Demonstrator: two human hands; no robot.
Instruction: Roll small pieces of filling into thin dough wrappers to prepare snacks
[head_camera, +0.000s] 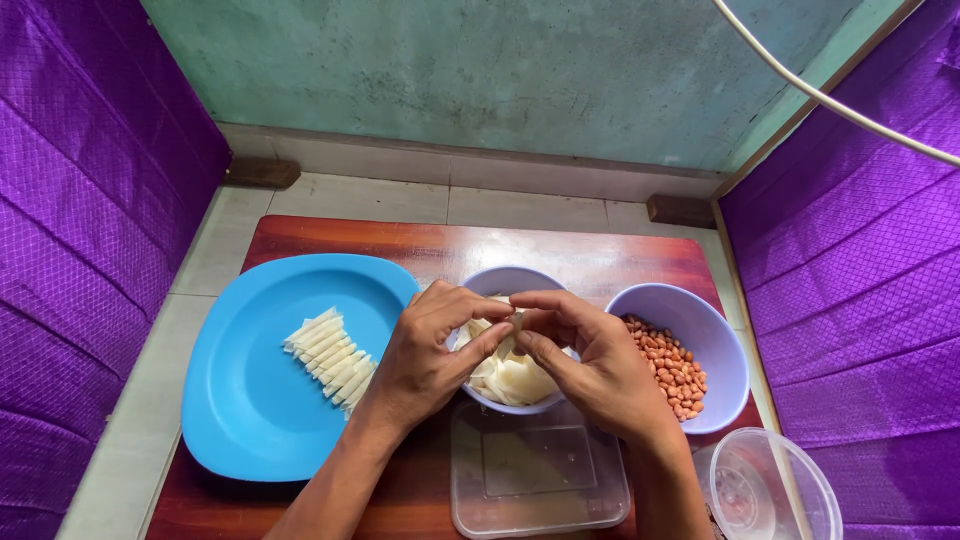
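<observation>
Both hands are meeting over the middle bowl (500, 283), the left hand (430, 350) coming in from eight o'clock and the right hand (590, 365) from four o'clock, fingertips pressing together and pinching a small pale wrapper (516, 320) between them. The wrapper is sitting right at the fingertips, equally near both hands, its long axis too hidden to call. More pale wrappers (515, 380) are lying in the bowl directly beneath. At nine o'clock, rolled pieces (330, 355) are lining up on the blue plate (250, 420); at three o'clock the peanuts (670, 370) are waiting in their bowl, all resting on the wooden tabletop (420, 245).
</observation>
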